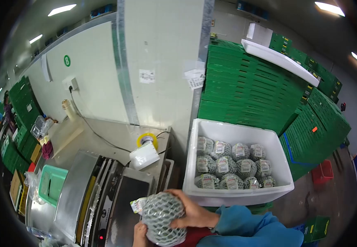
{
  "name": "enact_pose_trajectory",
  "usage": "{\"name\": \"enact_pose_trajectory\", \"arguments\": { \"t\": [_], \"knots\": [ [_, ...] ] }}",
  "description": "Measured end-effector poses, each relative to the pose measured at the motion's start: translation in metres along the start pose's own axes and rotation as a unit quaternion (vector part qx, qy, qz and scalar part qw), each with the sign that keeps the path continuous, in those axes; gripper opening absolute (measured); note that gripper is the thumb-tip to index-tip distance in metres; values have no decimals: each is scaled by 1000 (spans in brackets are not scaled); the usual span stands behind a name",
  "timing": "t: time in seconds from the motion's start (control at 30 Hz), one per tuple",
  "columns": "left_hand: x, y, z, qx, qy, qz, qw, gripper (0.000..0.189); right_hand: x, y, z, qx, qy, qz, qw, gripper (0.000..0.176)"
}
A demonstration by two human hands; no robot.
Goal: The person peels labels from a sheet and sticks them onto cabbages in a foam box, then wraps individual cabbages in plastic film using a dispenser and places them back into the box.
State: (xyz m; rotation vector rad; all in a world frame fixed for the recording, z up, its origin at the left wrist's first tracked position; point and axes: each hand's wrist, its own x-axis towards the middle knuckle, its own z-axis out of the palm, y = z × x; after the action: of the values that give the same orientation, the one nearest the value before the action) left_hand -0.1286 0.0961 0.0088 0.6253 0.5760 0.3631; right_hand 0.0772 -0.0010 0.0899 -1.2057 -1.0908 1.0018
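A round greenish fruit in a white foam net (164, 218), seemingly wrapped in clear film, is held up between my hands at the bottom centre. My right hand (193, 210) grips it from the right, thumb across its front and fingers over the top. From the lower left my left hand (140, 235) presses against it, its fingers partly hidden. A small printed label (137, 205) sticks out at the fruit's upper left. Just left of the fruit lies the dark plate (131, 197) of a metal wrapping machine (104, 210) with a red light lit.
A white foam box (240, 198) to the right holds several netted fruits with labels. Stacked green crates (248, 86) rise behind it. On the metal bench are yellow tape (147, 139), a white box-like item (144, 155) and a green tray (52, 185). Other people are far left.
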Motion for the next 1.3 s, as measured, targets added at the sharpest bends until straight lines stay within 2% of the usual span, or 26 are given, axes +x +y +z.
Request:
{"name": "enact_pose_trajectory", "arguments": {
  "t": [0.03,0.07,0.1,0.13,0.17,0.2,0.27,0.33,0.37,0.4,0.47,0.53,0.6,0.67,0.7,0.73,0.8,0.87,0.93,1.1,1.13,1.17,1.2,1.27,1.3],
  "knots": [
    [32,-13,4,69,-2,25,997,41,-2,5,-27,-6,36,15,999,89],
    [54,-9,34,137,-5,52,989,34,-4,-2,-52,54,93,80,991,83],
    [70,4,62,297,-24,29,954,37,-4,14,-83,146,146,94,974,76],
    [84,36,120,448,-40,6,893,40,-1,4,-114,180,199,130,955,74],
    [124,31,133,434,-113,0,894,46,1,1,-142,236,234,117,936,71],
    [165,22,140,419,-185,-7,889,53,7,16,-177,222,271,92,932,70],
    [193,15,180,434,-167,28,885,67,12,31,-238,235,273,77,930,71],
    [216,2,187,572,-134,155,794,76,21,49,-285,205,341,61,915,77],
    [217,2,195,582,-132,198,778,70,27,59,-300,207,339,60,916,77],
    [224,2,196,584,-130,197,777,70,31,70,-311,204,362,87,905,81],
    [234,0,189,638,-122,278,708,63,42,90,-329,200,381,118,895,85],
    [245,-5,182,645,-90,295,699,59,59,112,-337,165,368,128,906,90],
    [250,-6,177,676,-74,319,659,59,78,139,-342,171,356,119,911,91],
    [260,-19,171,677,-70,333,652,60,90,149,-336,138,330,107,928,92],
    [263,-25,168,677,-75,349,643,60,90,155,-330,92,376,139,911,94],
    [263,-27,170,677,-70,345,646,60,89,155,-322,92,372,144,912,94],
    [261,-26,174,709,-70,293,637,63,87,154,-311,-30,425,99,899,95],
    [264,-26,170,694,-84,281,658,67,90,158,-306,-57,411,76,907,95],
    [261,-28,175,728,-96,286,615,68,92,175,-310,-124,440,99,884,93],
    [259,-28,174,740,-84,285,603,67,90,165,-315,-99,393,87,910,95],
    [262,-29,170,715,-96,293,627,66,86,157,-313,-101,387,83,913,95],
    [262,-27,165,690,-106,301,650,65,79,143,-310,-101,386,117,910,96],
    [257,-25,163,689,-93,305,651,65,76,136,-310,-101,382,151,906,96],
    [244,-22,160,669,-74,284,683,63,71,176,-339,-37,355,87,930,97],
    [233,-17,157,661,-63,299,685,60,70,150,-328,-37,342,89,935,97]
  ]
}}
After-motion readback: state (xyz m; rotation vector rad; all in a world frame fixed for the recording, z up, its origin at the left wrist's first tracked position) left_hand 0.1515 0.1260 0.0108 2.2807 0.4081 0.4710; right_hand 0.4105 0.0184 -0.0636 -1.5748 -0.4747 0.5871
